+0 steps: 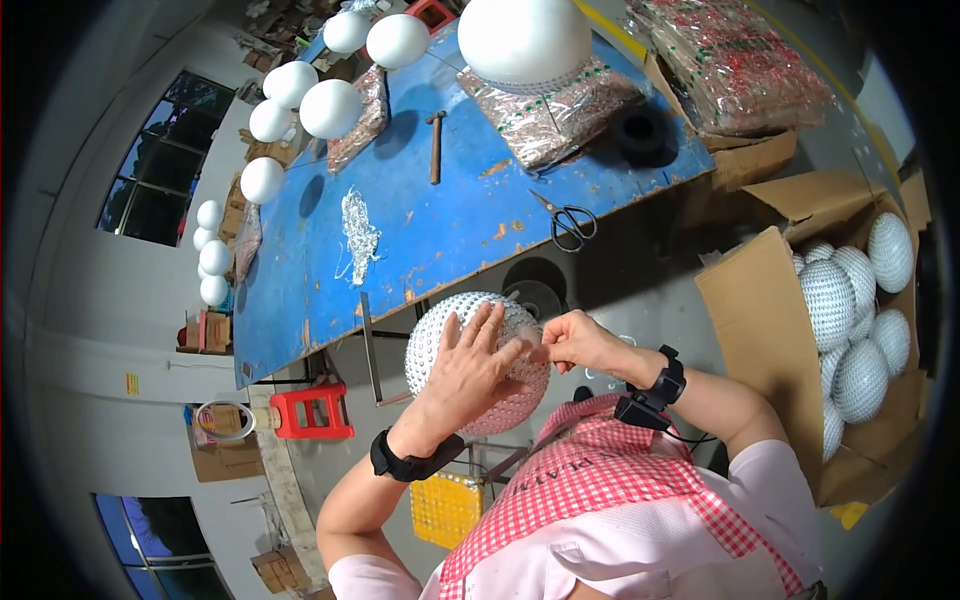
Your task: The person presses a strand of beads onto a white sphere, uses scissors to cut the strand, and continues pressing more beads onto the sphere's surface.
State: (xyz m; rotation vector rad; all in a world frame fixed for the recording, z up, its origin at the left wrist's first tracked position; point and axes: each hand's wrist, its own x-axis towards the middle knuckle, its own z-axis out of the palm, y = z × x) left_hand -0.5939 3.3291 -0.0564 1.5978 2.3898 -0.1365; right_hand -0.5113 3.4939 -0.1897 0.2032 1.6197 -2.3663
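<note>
A white ball covered in rows of silvery beads (432, 338) is in front of my body, below the table's near edge. My left hand (468, 365) lies over its top with fingers stretched out and spread on the beads. At the ball's right side, my right hand (585, 343) is closed in a pinch, its fingertips close to the left thumb. What it pinches is too small to make out. A thin pale strand shows below the right hand. The ball's underside and support are hidden.
The blue table (440, 235) holds scissors (568, 225), a hammer (436, 150), a silvery bead bundle (358, 235), packed bags (550, 118) and a large white ball (525, 40). An open carton (750, 330) of beaded balls stands right. A red stool (312, 411) and yellow stool (445, 508) stand low left.
</note>
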